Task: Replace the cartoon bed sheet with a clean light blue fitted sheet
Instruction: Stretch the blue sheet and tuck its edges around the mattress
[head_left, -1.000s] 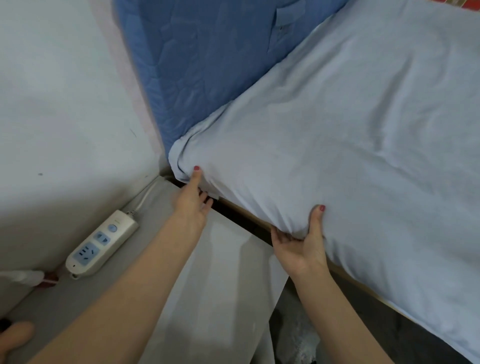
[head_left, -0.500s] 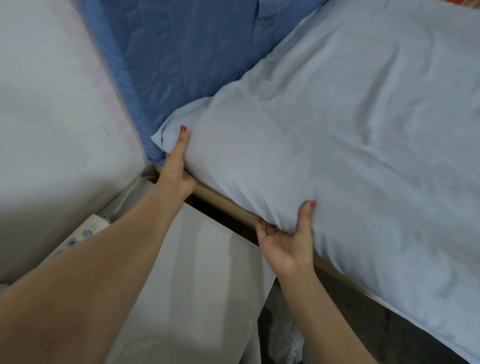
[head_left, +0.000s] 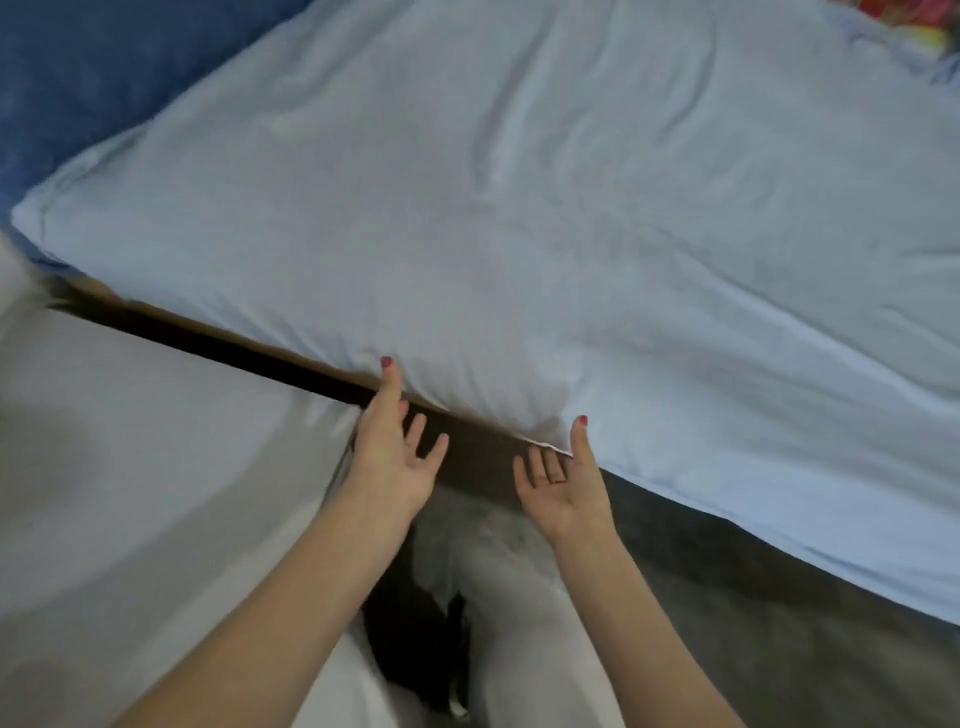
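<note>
The blue quilted headboard (head_left: 78, 78) has slid to the upper left corner of the view, whereas half a second ago it filled the top centre, and the white wall and power strip seen then are gone from sight. A white flat surface (head_left: 130, 467) lies at the left, just beside the bed, with the dark gap of the bed frame (head_left: 234, 353) between them. The left hand (head_left: 392, 462) has left the sheet corner it was pressing up by the headboard and now sits further along the bed's near edge, palm up, its fingers spread and loose, only the thumb tip touching the fabric; it holds nothing. The light blue fitted sheet (head_left: 571, 234) covers the mattress top and wraps its near edge, with shallow creases running across it and its corner pulled over at the far left. The right hand (head_left: 563, 483), which was gripping a fold of the edge, is now also palm up with fingers relaxed, thumb against the sheet's hem; the fingertips seem to lie just under the edge, though motion blur makes this unsure. A scrap of bright patterned cloth (head_left: 904, 21) shows at the top right.
</note>
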